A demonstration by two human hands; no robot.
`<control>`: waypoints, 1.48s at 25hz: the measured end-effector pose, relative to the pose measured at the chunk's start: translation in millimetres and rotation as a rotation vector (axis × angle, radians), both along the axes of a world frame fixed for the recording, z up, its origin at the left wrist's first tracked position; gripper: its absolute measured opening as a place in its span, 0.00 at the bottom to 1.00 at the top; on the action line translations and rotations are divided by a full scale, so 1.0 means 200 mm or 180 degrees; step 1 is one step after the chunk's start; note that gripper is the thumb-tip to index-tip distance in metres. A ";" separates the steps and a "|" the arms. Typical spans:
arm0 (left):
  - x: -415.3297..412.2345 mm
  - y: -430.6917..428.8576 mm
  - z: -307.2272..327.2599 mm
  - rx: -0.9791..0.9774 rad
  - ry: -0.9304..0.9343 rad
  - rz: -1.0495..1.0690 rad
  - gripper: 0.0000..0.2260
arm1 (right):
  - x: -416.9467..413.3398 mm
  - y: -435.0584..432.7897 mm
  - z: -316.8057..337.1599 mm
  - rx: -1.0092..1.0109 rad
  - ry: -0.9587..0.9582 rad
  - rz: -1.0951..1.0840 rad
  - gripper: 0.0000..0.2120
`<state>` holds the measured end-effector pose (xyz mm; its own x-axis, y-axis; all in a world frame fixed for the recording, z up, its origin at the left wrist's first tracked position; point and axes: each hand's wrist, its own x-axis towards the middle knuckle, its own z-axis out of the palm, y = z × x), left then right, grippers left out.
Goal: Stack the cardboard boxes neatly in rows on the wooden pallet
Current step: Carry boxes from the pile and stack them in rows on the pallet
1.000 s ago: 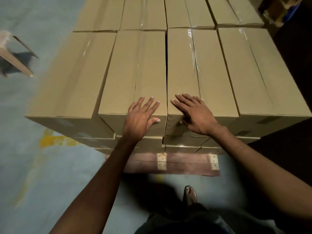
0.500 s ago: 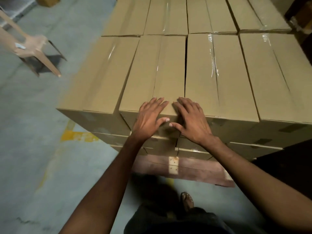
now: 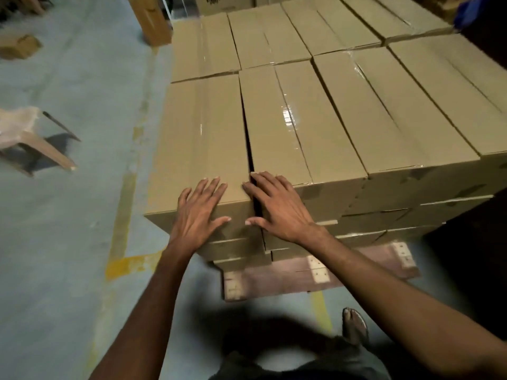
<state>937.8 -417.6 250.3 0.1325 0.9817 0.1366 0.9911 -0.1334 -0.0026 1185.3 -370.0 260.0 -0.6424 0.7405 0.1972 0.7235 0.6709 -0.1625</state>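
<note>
Long tan cardboard boxes lie in taped rows, several layers high, on a reddish wooden pallet (image 3: pixel 288 281). My left hand (image 3: pixel 199 212) lies flat with straight fingers over the near end of the leftmost top box (image 3: pixel 203 138). My right hand (image 3: pixel 277 207) lies flat on the near end of the neighbouring top box (image 3: pixel 285 133), its fingertips at the dark gap between the two boxes. Both thumbs hang over the front faces. Neither hand holds anything.
An overturned beige plastic chair (image 3: pixel 30 138) lies on the grey floor to the left. A small carton (image 3: pixel 17 46) and an upright carton (image 3: pixel 151 20) stand further back. Yellow floor lines (image 3: pixel 123 215) run beside the pallet. My foot (image 3: pixel 354 327) is near the pallet's front.
The view has swung right to left along the stack. Both hands have shifted one box to the left and now sit at the stack's left front corner, still flat.
</note>
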 end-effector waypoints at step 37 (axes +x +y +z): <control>-0.46 0.44 0.17 -0.0185 -0.1671 -0.0610 0.41 | -0.56 -0.24 -0.07 0.0193 0.1643 -0.3136 0.16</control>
<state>846.2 -329.3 285.0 0.2383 0.9546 0.1787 0.8154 -0.2966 0.4972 1073.6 -417.3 246.6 0.3904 0.8616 0.3243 0.7993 -0.1424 -0.5839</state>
